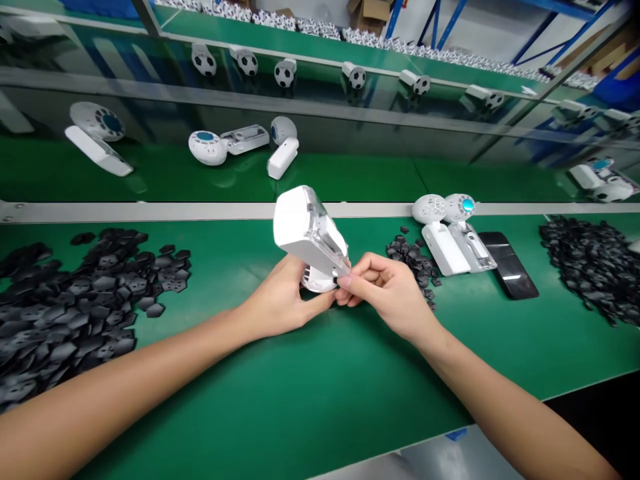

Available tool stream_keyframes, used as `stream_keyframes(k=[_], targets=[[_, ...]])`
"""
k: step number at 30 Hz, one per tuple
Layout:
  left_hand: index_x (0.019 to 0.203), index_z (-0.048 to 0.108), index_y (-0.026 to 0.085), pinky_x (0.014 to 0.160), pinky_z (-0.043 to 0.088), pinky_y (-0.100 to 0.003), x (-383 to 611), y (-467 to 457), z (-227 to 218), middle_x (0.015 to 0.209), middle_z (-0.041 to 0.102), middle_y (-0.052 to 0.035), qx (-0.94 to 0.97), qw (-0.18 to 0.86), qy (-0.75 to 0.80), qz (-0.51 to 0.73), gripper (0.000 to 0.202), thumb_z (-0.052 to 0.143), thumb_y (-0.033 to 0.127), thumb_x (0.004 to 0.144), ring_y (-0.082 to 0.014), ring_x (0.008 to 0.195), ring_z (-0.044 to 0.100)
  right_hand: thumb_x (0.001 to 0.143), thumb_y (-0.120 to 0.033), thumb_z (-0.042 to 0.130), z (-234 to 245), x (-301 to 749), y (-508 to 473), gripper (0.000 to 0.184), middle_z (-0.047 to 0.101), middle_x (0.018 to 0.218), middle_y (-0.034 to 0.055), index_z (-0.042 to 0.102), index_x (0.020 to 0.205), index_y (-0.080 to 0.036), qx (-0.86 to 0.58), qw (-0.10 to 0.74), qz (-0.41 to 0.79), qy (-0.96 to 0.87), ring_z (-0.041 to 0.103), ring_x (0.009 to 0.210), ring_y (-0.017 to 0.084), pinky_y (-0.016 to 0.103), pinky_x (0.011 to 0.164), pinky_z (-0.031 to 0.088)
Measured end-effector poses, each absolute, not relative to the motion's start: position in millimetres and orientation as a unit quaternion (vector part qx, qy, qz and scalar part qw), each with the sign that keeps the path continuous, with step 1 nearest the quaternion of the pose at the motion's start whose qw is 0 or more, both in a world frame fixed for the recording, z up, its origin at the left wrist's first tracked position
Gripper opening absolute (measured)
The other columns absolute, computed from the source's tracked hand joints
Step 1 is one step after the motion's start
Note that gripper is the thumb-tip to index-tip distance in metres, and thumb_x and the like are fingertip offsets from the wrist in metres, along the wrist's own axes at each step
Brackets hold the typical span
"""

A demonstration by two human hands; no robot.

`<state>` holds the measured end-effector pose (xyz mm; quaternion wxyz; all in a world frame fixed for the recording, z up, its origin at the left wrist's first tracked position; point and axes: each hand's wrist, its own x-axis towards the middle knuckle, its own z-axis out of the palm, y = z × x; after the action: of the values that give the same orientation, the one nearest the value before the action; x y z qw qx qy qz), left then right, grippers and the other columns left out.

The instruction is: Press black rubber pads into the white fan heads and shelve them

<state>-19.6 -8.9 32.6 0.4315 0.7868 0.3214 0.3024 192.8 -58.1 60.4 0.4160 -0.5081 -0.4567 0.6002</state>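
My left hand (283, 303) is wrapped round a white plastic handheld device (295, 223), holding it tilted above the table. Its body has a clear, see-through side, and its rounded, slotted head (316, 280) points down, partly hidden behind the fingers. Thumb and fingers of my right hand (387, 287) are pinched together against the device's lower right edge. A small black piece (337, 281) shows at the right thumb tip, mostly covered. Close by to the right lies a small pile of little black pieces (413, 257).
Larger heaps of flat black pieces lie at left (90, 307) and right (595, 260). Two white devices (447, 233) rest beside a black phone (507, 263). Beyond the metal rail (200, 211), a green conveyor belt (165, 180) carries more devices. Football-patterned units (285, 73) line the shelf behind.
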Motion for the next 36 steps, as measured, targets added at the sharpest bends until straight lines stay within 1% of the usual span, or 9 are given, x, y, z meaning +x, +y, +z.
stream_keyframes(k=[5,9,13,18,27,31,33,34,36], targets=[[0.114,0.071,0.022,0.086,0.061,-0.037,-17,-14,35,0.102,0.077,-0.0045,0.789,0.437,0.304,0.306,0.027,0.075,0.034,0.09,-0.0246,0.093,0.074,0.077,-0.042,0.094,56,186,-59,0.035,0.08,0.074,0.0021,0.068,0.077,-0.02,-0.521,0.427,0.575,-0.465,0.076,0.067,0.018,0.028,0.065,0.062],[0.122,0.07,0.024,0.092,0.061,-0.045,-11,-20,32,0.121,0.076,-0.0082,0.746,0.443,0.375,0.326,0.046,0.086,0.045,0.084,-0.0321,0.111,0.072,0.079,-0.041,0.093,54,184,-61,0.034,0.083,0.085,0.0037,0.066,0.074,-0.022,-0.517,0.441,0.565,-0.468,0.08,0.08,0.023,0.03,0.072,0.062],[0.124,0.07,0.023,0.099,0.059,-0.049,-8,-24,35,0.127,0.073,-0.011,0.733,0.451,0.377,0.342,0.049,0.084,0.049,0.085,-0.0351,0.121,0.068,0.078,-0.04,0.093,54,185,-62,0.037,0.079,0.074,0.0025,0.062,0.069,-0.022,-0.53,0.428,0.557,-0.476,0.077,0.074,0.022,0.029,0.065,0.058],[0.129,0.067,0.025,0.097,0.06,-0.048,-10,-26,37,0.123,0.073,-0.0098,0.738,0.447,0.35,0.366,0.05,0.083,0.048,0.087,-0.0336,0.12,0.069,0.083,-0.047,0.088,52,184,-63,0.04,0.077,0.076,0.0033,0.06,0.069,-0.022,-0.532,0.408,0.553,-0.495,0.072,0.072,0.021,0.03,0.065,0.056],[0.13,0.066,0.021,0.091,0.059,-0.041,-12,-29,33,0.117,0.074,-0.0107,0.75,0.441,0.339,0.359,0.051,0.081,0.048,0.089,-0.03,0.108,0.072,0.087,-0.044,0.084,47,183,-67,0.033,0.073,0.074,0.0018,0.066,0.073,-0.021,-0.53,0.4,0.516,-0.542,0.07,0.073,0.021,0.031,0.066,0.056],[0.135,0.066,0.022,0.09,0.056,-0.036,-16,-16,34,0.119,0.074,-0.0091,0.768,0.455,0.316,0.322,0.061,0.081,0.055,0.086,-0.0277,0.104,0.071,0.084,-0.045,0.087,44,195,-59,0.029,0.074,0.083,0.0024,0.07,0.085,-0.021,-0.517,0.388,0.51,-0.567,0.07,0.077,0.022,0.031,0.066,0.057],[0.129,0.07,0.022,0.083,0.054,-0.031,-18,-11,36,0.111,0.076,-0.0061,0.761,0.485,0.289,0.321,0.056,0.073,0.063,0.091,-0.0236,0.094,0.071,0.079,-0.043,0.092,46,206,-54,0.035,0.074,0.093,0.0023,0.068,0.097,-0.024,-0.495,0.377,0.521,-0.584,0.068,0.079,0.02,0.028,0.062,0.054],[0.121,0.072,0.021,0.077,0.052,-0.029,-19,-9,38,0.103,0.076,-0.0046,0.762,0.492,0.279,0.315,0.053,0.065,0.066,0.094,-0.0213,0.086,0.069,0.076,-0.042,0.096,48,211,-52,0.046,0.073,0.104,0.0032,0.067,0.107,-0.026,-0.478,0.378,0.523,-0.595,0.067,0.082,0.02,0.027,0.059,0.052],[0.103,0.076,0.02,0.067,0.044,-0.027,-20,-9,41,0.086,0.074,-0.0029,0.791,0.468,0.273,0.283,0.055,0.051,0.07,0.099,-0.0182,0.072,0.064,0.066,-0.045,0.101,55,220,-51,0.082,0.069,0.129,0.0064,0.057,0.134,-0.032,-0.438,0.397,0.52,-0.616,0.065,0.087,0.02,0.026,0.058,0.05]])
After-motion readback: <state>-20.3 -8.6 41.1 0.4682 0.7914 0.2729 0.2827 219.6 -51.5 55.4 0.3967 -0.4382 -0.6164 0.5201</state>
